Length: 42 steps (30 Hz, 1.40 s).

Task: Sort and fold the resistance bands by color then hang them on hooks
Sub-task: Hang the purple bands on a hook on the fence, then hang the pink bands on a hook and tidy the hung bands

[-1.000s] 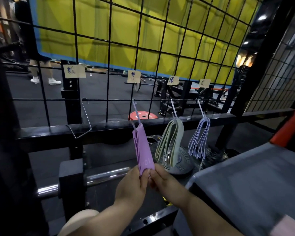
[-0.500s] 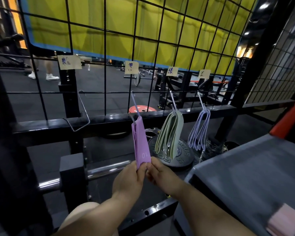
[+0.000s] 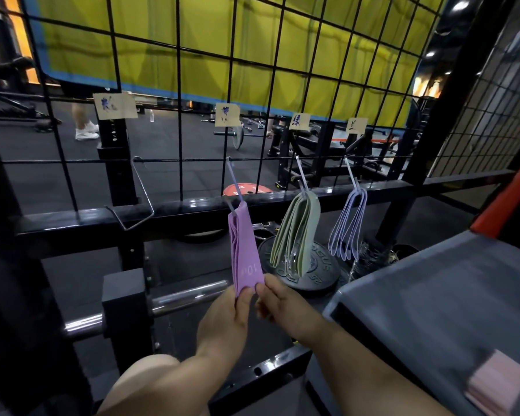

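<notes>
Head view: the left hand (image 3: 222,321) and right hand (image 3: 278,304) sit close together, each pinching the bottom edge of the folded purple bands (image 3: 244,250), probably tugging the bundle straight so it hangs flat from its hook (image 3: 234,187) on the wire grid (image 3: 179,85). Further right, the green bands (image 3: 296,232) and thin lilac bands (image 3: 347,223) hang from their own hooks, each colour under its own paper label (image 3: 227,114). The empty hook (image 3: 138,196) at left likely awaits the pink bands (image 3: 497,382) lying on the grey surface (image 3: 448,295).

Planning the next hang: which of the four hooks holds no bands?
The leftmost hook, a bare wire under the leftmost label. The other three carry purple bands, green bands and thin lilac bands.
</notes>
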Each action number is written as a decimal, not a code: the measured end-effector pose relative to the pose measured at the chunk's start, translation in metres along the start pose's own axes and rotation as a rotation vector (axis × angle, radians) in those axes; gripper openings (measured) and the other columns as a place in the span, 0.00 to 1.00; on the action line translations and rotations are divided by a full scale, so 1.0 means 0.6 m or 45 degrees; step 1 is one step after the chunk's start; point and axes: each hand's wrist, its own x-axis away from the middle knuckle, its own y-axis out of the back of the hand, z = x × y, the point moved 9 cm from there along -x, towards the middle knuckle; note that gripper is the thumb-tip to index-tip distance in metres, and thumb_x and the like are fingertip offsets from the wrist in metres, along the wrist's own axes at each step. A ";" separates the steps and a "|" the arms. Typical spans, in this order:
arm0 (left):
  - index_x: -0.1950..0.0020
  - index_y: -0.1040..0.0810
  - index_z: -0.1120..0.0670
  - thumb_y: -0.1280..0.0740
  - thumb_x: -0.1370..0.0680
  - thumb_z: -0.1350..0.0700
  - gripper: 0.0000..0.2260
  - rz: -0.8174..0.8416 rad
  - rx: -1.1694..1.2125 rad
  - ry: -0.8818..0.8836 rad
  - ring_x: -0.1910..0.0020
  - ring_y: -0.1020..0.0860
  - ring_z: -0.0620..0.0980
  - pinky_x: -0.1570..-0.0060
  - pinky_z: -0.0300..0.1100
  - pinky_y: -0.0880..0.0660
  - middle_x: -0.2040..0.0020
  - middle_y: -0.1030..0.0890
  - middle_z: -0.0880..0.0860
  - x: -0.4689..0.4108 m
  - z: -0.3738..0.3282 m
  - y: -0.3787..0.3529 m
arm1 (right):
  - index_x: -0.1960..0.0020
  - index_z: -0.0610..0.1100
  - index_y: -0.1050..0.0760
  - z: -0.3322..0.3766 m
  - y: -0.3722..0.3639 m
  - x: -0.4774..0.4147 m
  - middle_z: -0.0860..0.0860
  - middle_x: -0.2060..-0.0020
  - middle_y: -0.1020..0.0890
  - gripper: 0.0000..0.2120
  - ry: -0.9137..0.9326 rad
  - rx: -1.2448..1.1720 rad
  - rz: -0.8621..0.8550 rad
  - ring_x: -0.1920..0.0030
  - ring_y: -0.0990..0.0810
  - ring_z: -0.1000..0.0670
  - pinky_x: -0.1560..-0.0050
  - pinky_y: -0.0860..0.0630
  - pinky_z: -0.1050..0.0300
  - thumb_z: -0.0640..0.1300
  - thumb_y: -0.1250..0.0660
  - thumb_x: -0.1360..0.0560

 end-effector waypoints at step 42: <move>0.38 0.22 0.55 0.38 0.20 0.52 0.14 1.229 -0.322 -0.440 0.39 0.24 0.57 0.40 0.43 0.28 0.37 0.23 0.57 0.169 -0.298 -0.602 | 0.60 0.51 0.30 -0.327 0.462 0.507 0.52 0.61 0.24 0.11 -1.369 0.544 -0.618 0.51 0.20 0.45 0.45 0.24 0.52 0.46 0.26 0.30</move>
